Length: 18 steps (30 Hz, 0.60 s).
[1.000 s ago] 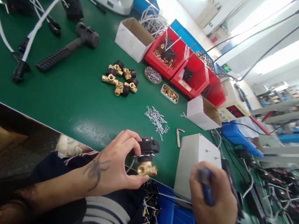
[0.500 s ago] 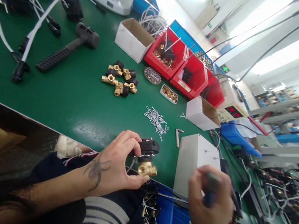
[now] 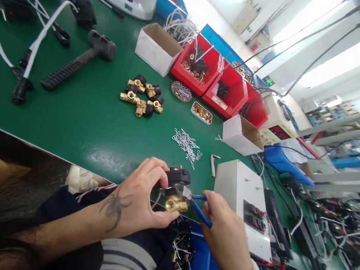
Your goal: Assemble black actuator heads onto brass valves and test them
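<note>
My left hand (image 3: pixel 142 192) pinches a brass valve (image 3: pixel 176 205) topped by a black round housing (image 3: pixel 179 176), thumb below and fingers on the housing. A thin white cable hangs beside it. Closed around blue-handled pliers (image 3: pixel 201 213), my right hand (image 3: pixel 225 236) has their metal jaws at the joint between the housing and the brass body. Whether the jaws grip a pin there is too small to tell. Just beyond, on the green bench, lies a pile of silver cotter-style clips (image 3: pixel 186 147). Several brass fittings with black caps (image 3: pixel 142 98) are grouped farther left.
A black hammer (image 3: pixel 83 58) and cabled plugs lie left. Behind are a white fan (image 3: pixel 139 2), a white box (image 3: pixel 156 52), red bins (image 3: pixel 226 94) and a small tin of brass parts (image 3: pixel 202 112). A grey metal box (image 3: pixel 228 192) stands right; below it is a blue crate (image 3: pixel 199 264).
My right hand has come left from over the grey box, bringing the pliers' jaws up to the valve. My left hand keeps its hold on the valve almost unmoved.
</note>
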Tool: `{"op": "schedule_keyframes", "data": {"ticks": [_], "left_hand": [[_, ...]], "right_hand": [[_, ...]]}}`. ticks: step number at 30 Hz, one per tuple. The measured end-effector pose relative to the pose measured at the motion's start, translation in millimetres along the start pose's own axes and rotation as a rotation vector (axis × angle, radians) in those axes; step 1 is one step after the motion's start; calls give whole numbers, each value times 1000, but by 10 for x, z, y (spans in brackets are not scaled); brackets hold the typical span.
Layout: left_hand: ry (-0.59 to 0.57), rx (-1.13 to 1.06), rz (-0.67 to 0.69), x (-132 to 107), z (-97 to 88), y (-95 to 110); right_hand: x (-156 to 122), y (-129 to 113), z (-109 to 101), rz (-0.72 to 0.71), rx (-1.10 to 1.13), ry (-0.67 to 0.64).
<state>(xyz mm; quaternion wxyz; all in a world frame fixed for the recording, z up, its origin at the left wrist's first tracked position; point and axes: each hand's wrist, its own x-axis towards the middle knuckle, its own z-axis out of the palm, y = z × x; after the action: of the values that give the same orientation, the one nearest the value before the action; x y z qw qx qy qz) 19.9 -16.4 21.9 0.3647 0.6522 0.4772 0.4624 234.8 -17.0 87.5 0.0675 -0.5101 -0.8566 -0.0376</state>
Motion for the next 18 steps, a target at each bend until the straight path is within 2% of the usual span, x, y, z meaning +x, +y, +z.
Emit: {"op": "schedule_keyframes", "data": {"ticks": [1,4,5,6,7,9,10,12,15,16,17,18], "left_hand": [[0,-3,-3,-3,-2,4],[-20,-8,1,-7,-10,14],[-24,-8,3,-6,-12,15],[-20,-6,3,-4,-13,15],[-17,-3,2,-1,-13,14],[-10,0,-1,1,-13,11],[-7,0,-5,2,-12,9],[-11,1,-8,2,-12,7],[-22,1,4,9,-11,4],[-25,-1,11,12,-11,4],[-24,-2,15,16,-10,4],[-24,-2,15,19,-10,4]], "right_hand": [[10,-1,-19,26,14,41],[11,-2,-77,216,83,346],[7,-3,-76,241,92,395],[7,-5,-64,221,83,371],[10,-6,-45,166,60,290],[26,-5,-14,8,2,53],[34,0,-13,-40,-28,-13],[37,14,-42,-14,-37,56],[8,27,-77,191,41,364],[-1,24,-66,219,57,400],[-6,17,-43,206,50,368],[-3,7,-14,153,28,281]]}}
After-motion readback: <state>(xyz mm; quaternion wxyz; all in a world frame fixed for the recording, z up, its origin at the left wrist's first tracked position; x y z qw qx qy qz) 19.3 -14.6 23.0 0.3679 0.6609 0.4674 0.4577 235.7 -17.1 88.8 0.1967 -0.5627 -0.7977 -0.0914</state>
